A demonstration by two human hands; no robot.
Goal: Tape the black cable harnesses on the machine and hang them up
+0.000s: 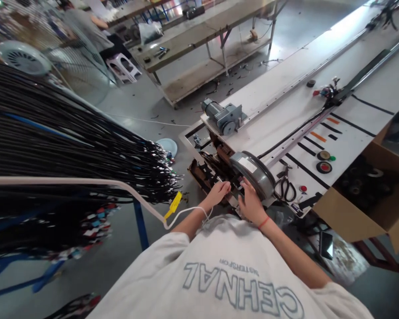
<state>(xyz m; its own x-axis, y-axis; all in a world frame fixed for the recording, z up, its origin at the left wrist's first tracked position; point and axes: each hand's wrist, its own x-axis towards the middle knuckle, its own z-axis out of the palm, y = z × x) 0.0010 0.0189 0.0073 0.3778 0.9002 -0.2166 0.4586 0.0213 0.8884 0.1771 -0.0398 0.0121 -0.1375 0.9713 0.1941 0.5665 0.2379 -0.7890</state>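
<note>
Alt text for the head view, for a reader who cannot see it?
Seen from above, a person's left hand and right hand reach into the dark mechanism at the end of a long white conveyor table, beside a grey drum. A rack of black cable bundles fills the left, scissors and tape rolls lie on the table, and a cardboard box stands at right.

1. A grey concrete floor (133, 106) is seen, littered with small scraps.
2. A long white table (319, 115) is marked with black lines.
3. A wooden workbench (199, 40) with a lower shelf is set across the aisle.
4. A white stool (123, 67) is placed by the bench, where a seated person (86, 26) is partly shown.
5. A fan (23, 57) is seen at upper left.
6. A rack (69, 141) is loaded with black cables.
7. A cardboard box (369, 208) is placed beside the table.
8. Bright light is reflected off the far floor.
</note>
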